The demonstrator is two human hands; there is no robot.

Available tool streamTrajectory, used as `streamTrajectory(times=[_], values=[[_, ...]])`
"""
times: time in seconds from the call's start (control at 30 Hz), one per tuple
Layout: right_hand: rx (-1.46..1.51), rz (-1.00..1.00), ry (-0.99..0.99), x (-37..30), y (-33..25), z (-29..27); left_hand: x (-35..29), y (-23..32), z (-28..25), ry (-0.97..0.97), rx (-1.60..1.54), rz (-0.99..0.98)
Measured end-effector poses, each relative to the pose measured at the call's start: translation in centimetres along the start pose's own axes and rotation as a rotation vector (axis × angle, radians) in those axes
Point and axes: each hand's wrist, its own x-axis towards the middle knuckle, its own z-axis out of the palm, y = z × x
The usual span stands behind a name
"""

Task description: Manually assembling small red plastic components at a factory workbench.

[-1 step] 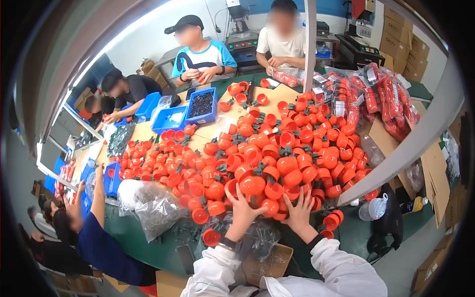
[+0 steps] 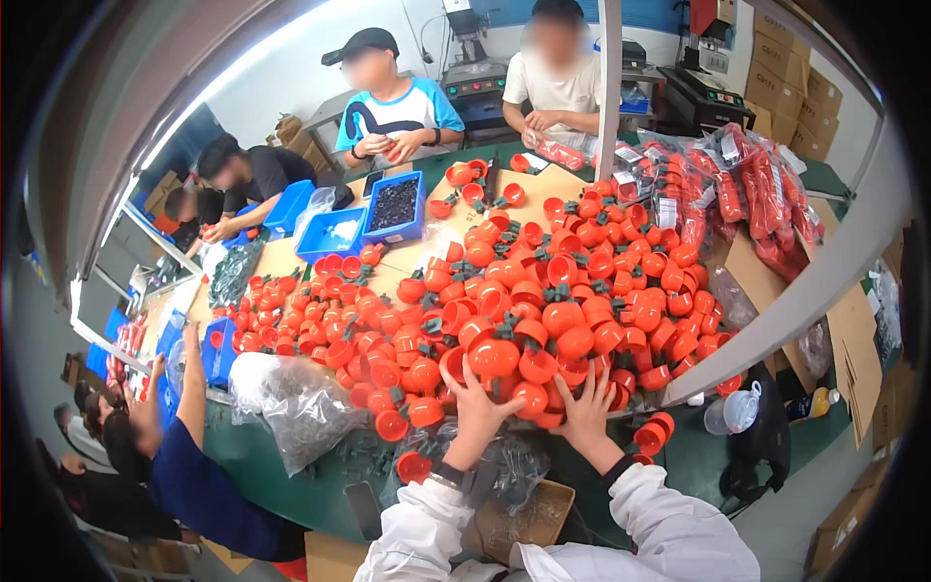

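Note:
A large heap of glossy red-orange cup-shaped plastic pieces [image 2: 497, 358], many with dark grey-green clips, spreads in front of me. At its near edge my left hand [image 2: 475, 415] rests against several of the cups, fingers spread and thumb pointing inward. My right hand [image 2: 586, 411] touches the same edge a little to the right, its fingers also spread. Between the two hands sits a rounded red piece [image 2: 529, 399]. Neither hand is wrapped around a cup. Some fingertips are partly hidden among the pieces.
A clear plastic bag [image 2: 291, 403] lies left of the heap. Blue bins [image 2: 424, 209] stand beyond it; bagged red pieces [image 2: 761, 194] pile at far right. A white post [image 2: 608, 87] and a slanting bar [image 2: 776, 315] cross the right side. Co-workers sit around the table.

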Motion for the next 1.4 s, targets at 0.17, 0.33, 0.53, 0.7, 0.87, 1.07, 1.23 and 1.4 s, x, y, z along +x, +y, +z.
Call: streamTrajectory(times=[0.17,0.33,0.53,0.7,0.87,1.07,1.23,1.4], values=[[-0.101,-0.045,0.127,8.3,0.6,-0.3,5.3,0.3,2.5,0.194,-0.128,0.006],[-0.079,0.011,0.125,14.2,1.6,-3.8,6.7,1.3,0.7,0.228,-0.129,-0.004],[0.452,-0.265,0.290,6.9,-4.2,-5.2,-5.4,-1.9,-9.6,0.365,-0.545,-0.139],[0.650,-0.569,-0.251,-9.2,-7.2,-1.8,-26.6,-7.7,-13.0,0.951,-0.684,-0.499],[0.423,-0.708,-0.418,-14.6,-8.3,1.2,-55.5,-21.3,-8.3,1.374,-0.258,-1.279],[0.179,-0.774,-0.479,-13.3,-7.0,3.2,-64.1,-30.4,-3.2,1.015,0.158,-1.635],[0.105,-0.815,-0.434,-13.5,-8.7,1.9,-53.1,-39.8,-0.2,0.869,-0.008,-1.445],[0.121,-0.667,-0.435,-12.7,-10.7,1.4,-41.9,-42.2,4.9,0.590,-0.132,-1.238]])
